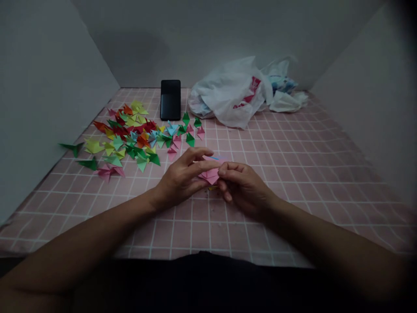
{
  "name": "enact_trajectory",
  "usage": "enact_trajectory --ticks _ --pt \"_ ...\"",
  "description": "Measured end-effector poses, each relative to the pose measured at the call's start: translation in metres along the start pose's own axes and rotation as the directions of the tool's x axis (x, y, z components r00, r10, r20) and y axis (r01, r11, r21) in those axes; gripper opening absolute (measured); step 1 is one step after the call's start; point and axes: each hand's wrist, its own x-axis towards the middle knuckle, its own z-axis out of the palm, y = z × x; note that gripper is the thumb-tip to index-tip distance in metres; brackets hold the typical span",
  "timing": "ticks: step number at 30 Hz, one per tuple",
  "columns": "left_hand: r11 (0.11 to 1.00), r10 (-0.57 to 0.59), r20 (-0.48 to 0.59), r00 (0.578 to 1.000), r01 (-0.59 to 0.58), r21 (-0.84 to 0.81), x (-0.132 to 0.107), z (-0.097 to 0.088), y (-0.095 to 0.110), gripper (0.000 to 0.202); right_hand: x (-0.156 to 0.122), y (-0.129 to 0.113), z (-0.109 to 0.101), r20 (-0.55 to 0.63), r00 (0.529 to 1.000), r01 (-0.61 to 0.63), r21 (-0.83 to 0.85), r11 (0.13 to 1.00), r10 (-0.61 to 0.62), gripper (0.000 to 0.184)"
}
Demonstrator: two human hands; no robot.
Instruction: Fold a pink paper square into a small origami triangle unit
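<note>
A pink folded paper piece [210, 175] sits between both my hands just above the pink grid mat [293, 174]. My left hand [182, 176] pinches its left side with fingers curled round it. My right hand [243, 187] pinches its right edge with thumb and fingertips pressed together. A sliver of yellow paper [212, 188] peeks out under the hands. Part of the pink piece is hidden by my fingers.
Several folded paper pieces in many colours [133, 134] lie scattered at the left. A black phone [170, 99] stands upright at the back. White plastic bags [234, 93] lie at the back right. Grey walls enclose the mat on three sides.
</note>
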Motion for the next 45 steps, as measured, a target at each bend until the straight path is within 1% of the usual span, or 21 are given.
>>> enact_trajectory --ticks 1,2,4,5,6,7,8,9,10,11,12,13,15,19,21,23,27,29,33,40,45 --pt "0.997 0.061 -0.007 0.998 -0.060 0.056 0.000 0.000 0.000 0.011 0.000 0.001 0.000 0.033 0.999 -0.044 0.007 0.999 0.044 0.023" --pt "0.991 0.105 -0.021 0.994 -0.103 0.091 0.000 0.000 0.000 0.008 0.000 0.001 0.001 0.059 0.996 -0.072 0.005 0.997 0.071 0.024" --pt "0.987 0.123 -0.066 0.990 -0.116 0.107 0.000 0.000 0.002 0.005 -0.001 0.002 0.002 0.063 0.997 -0.048 -0.033 0.998 0.050 0.026" --pt "0.993 0.091 -0.092 0.992 -0.083 0.084 0.000 0.000 0.004 0.004 -0.001 0.002 0.002 0.037 0.999 0.000 -0.067 0.998 0.003 0.027" --pt "0.999 0.024 -0.109 0.994 -0.020 0.038 0.000 0.000 0.007 0.005 -0.001 0.002 0.003 0.007 0.998 0.059 -0.114 0.992 -0.059 0.027" --pt "0.997 -0.072 -0.110 0.991 0.070 -0.026 0.000 0.001 0.010 0.008 -0.001 0.001 0.004 -0.017 0.992 0.122 -0.171 0.978 -0.127 0.026" --pt "0.978 -0.188 -0.089 0.978 0.179 -0.103 0.001 0.001 0.013 0.010 -0.001 0.001 0.004 -0.024 0.981 0.179 -0.235 0.955 -0.190 0.026" --pt "0.938 -0.305 -0.046 0.951 0.292 -0.185 0.001 0.002 0.016 0.014 -0.001 0.001 0.004 -0.011 0.971 0.225 -0.298 0.928 -0.239 0.026" --pt "0.872 -0.419 0.028 0.907 0.411 -0.267 0.001 0.002 0.019 0.014 -0.002 0.001 0.004 0.011 0.962 0.259 -0.351 0.900 -0.273 0.027" --pt "0.797 -0.503 0.091 0.860 0.502 -0.337 0.001 0.003 0.021 0.014 -0.002 0.001 0.004 0.031 0.956 0.280 -0.390 0.877 -0.291 0.026" --pt "0.726 -0.556 0.144 0.819 0.563 -0.395 0.001 0.003 0.023 0.015 -0.003 0.001 0.004 0.040 0.956 0.281 -0.413 0.866 -0.292 0.025" --pt "0.670 -0.586 0.190 0.788 0.603 -0.433 0.001 0.004 0.024 0.016 -0.003 0.001 0.004 0.042 0.959 0.272 -0.426 0.863 -0.281 0.025" --pt "0.591 -0.610 0.250 0.752 0.642 -0.488 0.001 0.004 0.026 0.019 -0.005 0.001 0.003 0.023 0.968 0.236 -0.432 0.871 -0.251 0.024" --pt "0.488 -0.629 0.314 0.711 0.676 -0.553 0.001 0.005 0.024 0.022 -0.005 0.000 0.002 -0.025 0.971 0.204 -0.433 0.878 -0.238 0.021" --pt "0.459 -0.641 0.328 0.694 0.689 -0.561 0.000 0.007 0.023 0.022 -0.004 0.000 0.002 -0.026 0.973 0.198 -0.414 0.889 -0.229 0.022" --pt "0.474 -0.643 0.320 0.696 0.690 -0.548 0.000 0.008 0.023 0.021 -0.003 0.001 0.002 -0.020 0.976 0.191 -0.404 0.894 -0.218 0.024" --pt "0.541 -0.628 0.255 0.735 0.649 -0.536 0.000 0.008 0.024 0.014 -0.004 0.001 0.003 -0.024 0.976 0.184 -0.442 0.878 -0.216 0.027" --pt "0.529 -0.626 0.241 0.742 0.630 -0.569 0.000 0.008 0.024 0.013 -0.004 0.001 0.004 -0.017 0.975 0.189 -0.448 0.874 -0.220 0.027" --pt "0.506 -0.629 0.233 0.742 0.618 -0.601 0.001 0.008 0.025 0.012 -0.004 0.001 0.005 -0.018 0.968 0.219 -0.413 0.884 -0.249 0.024" --pt "0.518 -0.635 0.179 0.752 0.585 -0.624 0.001 0.009 0.023 0.013 -0.004 0.001 0.005 -0.010 0.955 0.275 -0.343 0.898 -0.296 0.017" --pt "0.524 -0.634 0.149 0.759 0.564 -0.638 0.000 0.010 0.022 0.011 -0.004 0.000 0.005 -0.015 0.952 0.286 -0.316 0.905 -0.306 0.011"
